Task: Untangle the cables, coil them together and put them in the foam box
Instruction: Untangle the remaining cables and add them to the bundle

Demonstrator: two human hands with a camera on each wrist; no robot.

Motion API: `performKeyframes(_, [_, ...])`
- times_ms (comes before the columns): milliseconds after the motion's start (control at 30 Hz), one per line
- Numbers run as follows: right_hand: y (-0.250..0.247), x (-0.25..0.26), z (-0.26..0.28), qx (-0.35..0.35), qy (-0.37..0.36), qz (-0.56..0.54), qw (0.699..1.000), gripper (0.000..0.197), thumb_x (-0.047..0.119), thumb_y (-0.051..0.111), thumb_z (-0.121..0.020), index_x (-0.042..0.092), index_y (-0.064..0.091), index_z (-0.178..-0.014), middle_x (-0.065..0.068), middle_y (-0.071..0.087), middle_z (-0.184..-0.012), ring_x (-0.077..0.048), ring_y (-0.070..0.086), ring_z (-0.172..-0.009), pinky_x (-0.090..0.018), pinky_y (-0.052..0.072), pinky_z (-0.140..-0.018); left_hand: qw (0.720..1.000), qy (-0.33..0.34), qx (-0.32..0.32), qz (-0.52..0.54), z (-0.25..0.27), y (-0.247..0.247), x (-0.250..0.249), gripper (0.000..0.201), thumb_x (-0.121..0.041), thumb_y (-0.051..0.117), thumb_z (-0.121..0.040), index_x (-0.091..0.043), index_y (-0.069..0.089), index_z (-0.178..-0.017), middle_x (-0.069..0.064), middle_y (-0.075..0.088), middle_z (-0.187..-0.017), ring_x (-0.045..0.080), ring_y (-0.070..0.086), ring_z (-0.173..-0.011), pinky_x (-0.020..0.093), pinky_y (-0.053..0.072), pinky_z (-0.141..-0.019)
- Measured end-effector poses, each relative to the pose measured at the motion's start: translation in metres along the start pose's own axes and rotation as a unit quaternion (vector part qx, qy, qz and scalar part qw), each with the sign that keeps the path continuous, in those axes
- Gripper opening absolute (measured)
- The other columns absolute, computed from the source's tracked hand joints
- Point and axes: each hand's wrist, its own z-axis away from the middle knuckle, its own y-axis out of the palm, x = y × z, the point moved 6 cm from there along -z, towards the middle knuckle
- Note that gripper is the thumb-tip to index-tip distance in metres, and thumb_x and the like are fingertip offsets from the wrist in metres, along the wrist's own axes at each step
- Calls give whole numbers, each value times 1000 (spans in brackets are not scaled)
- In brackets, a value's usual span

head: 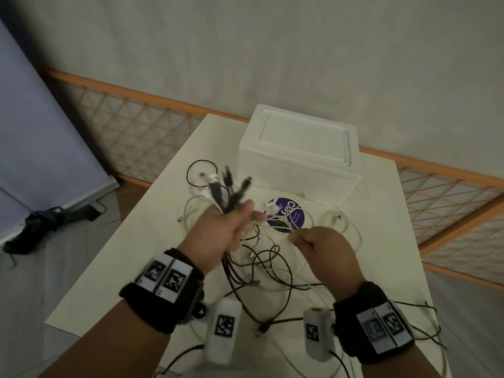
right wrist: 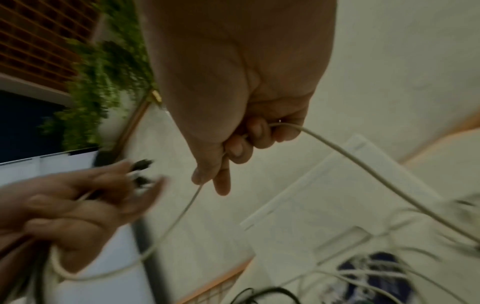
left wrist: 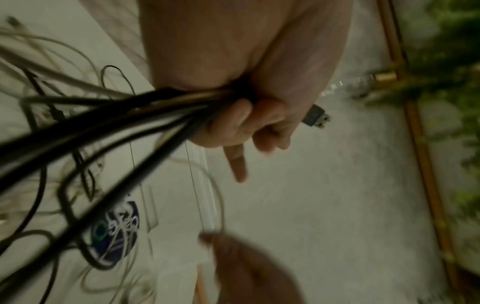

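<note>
My left hand [head: 226, 227] is raised over the white table [head: 152, 255] and grips a bundle of black and white cables [head: 226, 186]; their plug ends fan out above the fist. In the left wrist view the bundle [left wrist: 130, 115] runs out of the left hand's curled fingers [left wrist: 241, 123]. My right hand [head: 319, 241] pinches a thin white cable [right wrist: 363, 164] just right of the left hand; it trails back to the tangle [head: 272, 266] on the table. The white foam box [head: 300, 156] stands behind, its lid on.
A round purple sticker [head: 286, 214] lies on the table in front of the box. Loose cables trail off the table's near and right edges. An orange lattice fence [head: 136, 126] runs behind the table, and a grey screen [head: 32, 132] stands at left.
</note>
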Motion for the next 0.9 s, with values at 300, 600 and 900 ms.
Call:
performKeyframes(300, [5,51,0,52,-148,-91,983,26,43,59,-85,26,75,-95,7,70,-75,-2,58,-69,-14,42,-68,957,27,57,-283,10,7,7,14,-44,64,-87,-32,71,-91,-8,72,-82,5,68,-79,24,52,-76])
performKeyframes(600, [-5,-69,18,-9,172,-146,974,18,29,62,-90,17,75,-91,16,68,-77,4,59,-59,-13,43,-62,977,-29,-212,14,18,-107,2,40,-12,61,-91,-19,41,-57,-8,28,-42,7,19,-32,16,12,-38])
performKeyframes(900, [19,-108,36,3,241,-23,970,32,45,58,-89,18,72,-81,-1,71,-82,-24,63,-85,-32,47,-72,969,-34,-212,120,25,-120,9,29,-10,58,-89,-17,38,-68,-7,26,-43,8,18,-31,16,15,-33])
